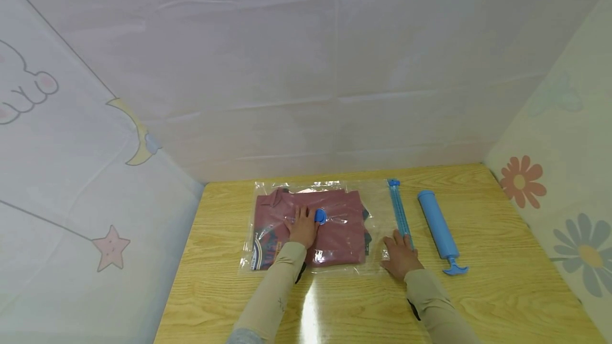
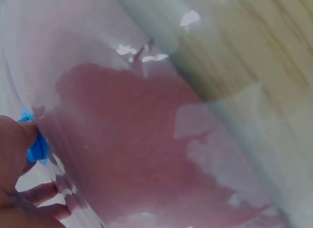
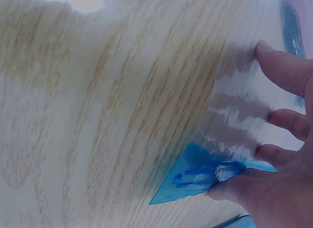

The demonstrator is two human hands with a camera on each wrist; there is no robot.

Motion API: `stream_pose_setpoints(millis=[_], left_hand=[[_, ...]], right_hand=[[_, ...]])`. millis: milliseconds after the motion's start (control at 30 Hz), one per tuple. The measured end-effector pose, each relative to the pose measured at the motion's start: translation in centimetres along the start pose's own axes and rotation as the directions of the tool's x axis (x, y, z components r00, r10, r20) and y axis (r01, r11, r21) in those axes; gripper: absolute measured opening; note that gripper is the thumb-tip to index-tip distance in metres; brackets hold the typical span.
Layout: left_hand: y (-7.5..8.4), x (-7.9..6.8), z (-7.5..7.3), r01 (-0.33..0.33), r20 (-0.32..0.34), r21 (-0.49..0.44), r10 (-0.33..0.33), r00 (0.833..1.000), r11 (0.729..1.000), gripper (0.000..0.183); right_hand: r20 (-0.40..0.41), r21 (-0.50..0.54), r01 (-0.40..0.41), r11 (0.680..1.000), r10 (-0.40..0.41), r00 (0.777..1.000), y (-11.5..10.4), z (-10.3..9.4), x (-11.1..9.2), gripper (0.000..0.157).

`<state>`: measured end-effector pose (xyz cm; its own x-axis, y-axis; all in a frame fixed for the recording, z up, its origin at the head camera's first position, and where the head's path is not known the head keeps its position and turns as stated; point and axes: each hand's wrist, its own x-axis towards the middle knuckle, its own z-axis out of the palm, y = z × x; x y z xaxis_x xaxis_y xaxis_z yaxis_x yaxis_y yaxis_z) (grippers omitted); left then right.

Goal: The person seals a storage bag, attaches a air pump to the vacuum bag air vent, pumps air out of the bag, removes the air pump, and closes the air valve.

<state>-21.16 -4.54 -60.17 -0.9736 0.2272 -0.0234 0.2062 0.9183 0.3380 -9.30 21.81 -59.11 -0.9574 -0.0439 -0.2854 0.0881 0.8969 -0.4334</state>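
A folded mauve garment (image 1: 339, 238) lies inside a clear plastic storage bag (image 1: 380, 206) flat on the table. My left hand (image 1: 303, 228) rests spread on the bag over the garment, its thumb against the round blue valve (image 1: 321, 216). In the left wrist view that valve (image 2: 38, 152) shows beside the thumb. At the bag's right end my right hand (image 1: 399, 255) lies with fingers spread on the plastic, by the near end of the blue zip strip (image 1: 399, 208). The right wrist view shows its fingertips touching the film and the strip's blue corner (image 3: 193, 171).
A blue hand pump (image 1: 437, 224) with a T-shaped handle lies right of the bag. The wooden table (image 1: 354, 312) meets a pale cloth wall behind, with printed cloth walls at left and right. A blue slider (image 1: 393, 182) sits at the strip's far end.
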Motion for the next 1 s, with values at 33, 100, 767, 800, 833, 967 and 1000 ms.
stream_pose_setpoints(millis=[33,100,767,800,833,967,1000], left_hand=[[-0.01,0.00,0.02,0.000,-0.002,0.000,0.000,1.000,1.000,0.043],[-0.02,0.04,0.08,0.002,-0.003,0.006,-0.002,1.000,1.000,0.043],[-0.11,0.03,0.12,0.020,0.015,0.008,-0.020,1.000,1.000,0.053],[-0.09,0.01,0.09,0.019,0.012,0.006,-0.020,1.000,1.000,0.053],[-0.08,0.00,0.08,0.018,0.005,0.006,-0.018,1.000,1.000,0.053],[-0.11,-0.06,0.09,0.001,-0.025,-0.007,-0.001,1.000,1.000,0.050],[-0.14,-0.06,0.12,-0.007,-0.033,-0.009,0.007,0.999,1.000,0.049]], right_hand=[[0.001,0.003,-0.001,1.000,0.001,1.000,0.01,0.01,-0.02,0.068],[0.001,0.008,-0.003,1.000,0.003,1.000,0.01,-0.03,-0.05,0.067],[0.006,0.017,-0.002,1.000,0.002,1.000,-0.01,-0.22,-0.12,0.066],[0.008,0.015,-0.002,1.000,0.002,1.000,0.03,-0.19,-0.10,0.066],[0.009,0.014,-0.003,1.000,0.003,1.000,0.06,-0.14,-0.07,0.066],[0.004,0.013,-0.001,1.000,0.001,1.000,0.28,0.10,0.10,0.067],[0.002,0.012,0.000,1.000,0.000,1.000,0.37,0.17,0.17,0.067]])
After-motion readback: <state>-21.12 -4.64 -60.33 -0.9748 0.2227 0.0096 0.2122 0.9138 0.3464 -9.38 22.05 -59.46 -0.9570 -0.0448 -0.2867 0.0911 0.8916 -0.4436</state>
